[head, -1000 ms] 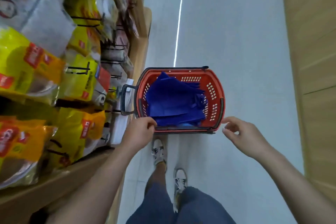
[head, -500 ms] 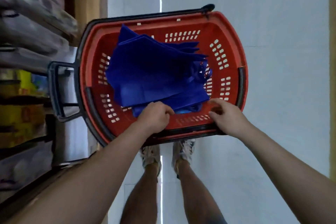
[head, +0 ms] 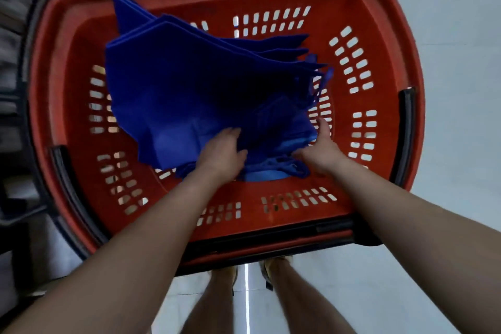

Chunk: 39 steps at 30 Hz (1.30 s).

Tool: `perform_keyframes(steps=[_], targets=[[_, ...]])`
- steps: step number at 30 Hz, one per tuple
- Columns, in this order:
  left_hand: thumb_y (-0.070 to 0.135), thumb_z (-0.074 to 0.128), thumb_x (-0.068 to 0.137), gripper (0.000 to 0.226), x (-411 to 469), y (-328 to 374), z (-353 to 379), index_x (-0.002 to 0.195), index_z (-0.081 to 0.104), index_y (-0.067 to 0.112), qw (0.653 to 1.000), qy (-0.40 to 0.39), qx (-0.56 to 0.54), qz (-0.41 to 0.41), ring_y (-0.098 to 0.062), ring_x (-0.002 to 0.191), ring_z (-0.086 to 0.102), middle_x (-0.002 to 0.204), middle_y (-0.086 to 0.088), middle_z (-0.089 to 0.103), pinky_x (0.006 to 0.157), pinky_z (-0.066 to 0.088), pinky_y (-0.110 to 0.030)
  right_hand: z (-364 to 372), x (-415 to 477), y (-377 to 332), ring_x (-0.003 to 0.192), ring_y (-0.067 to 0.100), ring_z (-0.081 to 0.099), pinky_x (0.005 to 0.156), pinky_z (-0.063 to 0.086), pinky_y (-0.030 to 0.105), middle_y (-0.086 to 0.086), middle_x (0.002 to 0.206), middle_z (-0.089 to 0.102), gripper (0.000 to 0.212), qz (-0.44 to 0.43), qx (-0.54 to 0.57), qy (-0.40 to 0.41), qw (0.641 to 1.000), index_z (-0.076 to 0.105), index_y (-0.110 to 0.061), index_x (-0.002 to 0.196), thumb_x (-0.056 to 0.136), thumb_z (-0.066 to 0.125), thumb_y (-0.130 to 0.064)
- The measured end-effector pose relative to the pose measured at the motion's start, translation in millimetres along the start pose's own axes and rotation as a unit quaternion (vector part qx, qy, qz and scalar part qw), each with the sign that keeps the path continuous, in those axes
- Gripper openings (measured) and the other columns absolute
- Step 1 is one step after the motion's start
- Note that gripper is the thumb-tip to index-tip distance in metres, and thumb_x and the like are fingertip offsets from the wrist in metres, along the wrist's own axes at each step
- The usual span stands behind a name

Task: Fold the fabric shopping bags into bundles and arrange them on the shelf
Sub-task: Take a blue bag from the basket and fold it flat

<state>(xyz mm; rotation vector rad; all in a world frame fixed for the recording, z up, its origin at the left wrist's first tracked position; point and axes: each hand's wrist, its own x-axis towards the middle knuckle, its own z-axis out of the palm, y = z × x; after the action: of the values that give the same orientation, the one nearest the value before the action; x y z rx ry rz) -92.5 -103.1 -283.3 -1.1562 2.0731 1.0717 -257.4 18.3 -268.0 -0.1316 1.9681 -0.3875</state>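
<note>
- Bent over a red basket [head: 62,35] on the shop floor [head: 461,62], I reach both arms in for the blue fabric shopping bags [head: 189,84]. They lie inside it in a loose, fanned stack, edges staggered toward the far wall.
- My left hand [head: 222,153] lies flat on the near end of the top bag, fingers straight, gripping nothing.
- My right hand [head: 321,148] sits at the stack's near right corner, thumb raised against the edge. Its fingers are hidden beneath it, so I cannot tell whether they have closed on fabric.
- The carry loops [head: 282,168] spill out on the near side, between my wrists.
- To do this well, I judge, I should take one bag only. The left palm pins the pile while the right pinches a single top layer and peels it off, so the rest do not slide.
- The cloth looks thin and slippery, and loops may snag neighbouring bags. A slow lift clear of the rim seems wise.
</note>
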Motion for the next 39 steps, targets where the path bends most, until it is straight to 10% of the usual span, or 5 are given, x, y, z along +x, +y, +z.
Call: perform_keyframes(steps=[6, 11, 21, 31, 39], targets=[[0.015, 0.064, 0.091, 0.031, -58, 7, -63, 0.114, 0.071, 0.034, 0.958, 0.211, -0.191, -0.045, -0.02, 0.095, 0.067, 0.105, 0.005, 0.073, 0.089, 0.051, -0.031, 0, -29, -30, 0.131, 0.023, 0.043, 0.089, 0.054, 0.054, 0.001, 0.159, 0.024, 0.108, -0.011, 0.289, -0.05, 0.956, 0.006, -0.063, 0.143, 0.075, 0.084, -0.031], [0.001, 0.059, 0.091, 0.035, -116, 25, -99, 0.102, 0.074, 0.031, 0.922, 0.288, -0.253, 0.057, 0.011, 0.096, 0.06, 0.094, 0.032, 0.061, 0.088, 0.044, -0.008, -36, -78, -72, 0.148, 0.013, 0.019, 0.116, 0.032, 0.049, -0.014, 0.163, 0.008, 0.124, -0.229, 0.126, 0.034, 0.965, 0.001, -0.059, 0.147, 0.061, 0.089, -0.047], [0.006, 0.067, 0.087, 0.042, -228, 44, -190, 0.11, 0.063, 0.041, 0.883, 0.34, -0.322, 0.033, 0.001, 0.101, 0.061, 0.104, 0.023, 0.065, 0.094, 0.052, -0.036, -94, -205, -150, 0.086, 0.015, 0.056, 0.076, 0.039, 0.028, -0.011, 0.082, 0.063, 0.007, -0.4, -0.156, 0.134, 0.893, 0.068, -0.021, 0.088, 0.086, 0.072, -0.018], [0.013, 0.057, 0.096, 0.029, -370, 121, -265, 0.081, 0.061, 0.037, 0.849, 0.409, -0.323, 0.083, -0.009, 0.07, 0.058, 0.076, 0.009, 0.064, 0.059, 0.043, -0.018, -144, -395, -216, 0.135, 0.026, 0.027, 0.099, 0.036, 0.055, 0.008, 0.15, 0.031, 0.071, -0.484, -0.183, 0.341, 0.785, 0.042, -0.032, 0.142, 0.079, 0.076, -0.033], [0.008, 0.057, 0.083, 0.027, -475, 209, -242, 0.102, 0.062, 0.025, 0.832, 0.494, -0.232, 0.096, -0.01, 0.071, 0.055, 0.077, 0.007, 0.063, 0.055, 0.031, 0.004, -114, -531, -235, 0.125, 0.006, 0.051, 0.103, 0.038, 0.022, -0.013, 0.137, 0.053, 0.093, -0.404, -0.084, -0.061, 0.909, 0.028, -0.035, 0.152, 0.073, 0.071, -0.06]])
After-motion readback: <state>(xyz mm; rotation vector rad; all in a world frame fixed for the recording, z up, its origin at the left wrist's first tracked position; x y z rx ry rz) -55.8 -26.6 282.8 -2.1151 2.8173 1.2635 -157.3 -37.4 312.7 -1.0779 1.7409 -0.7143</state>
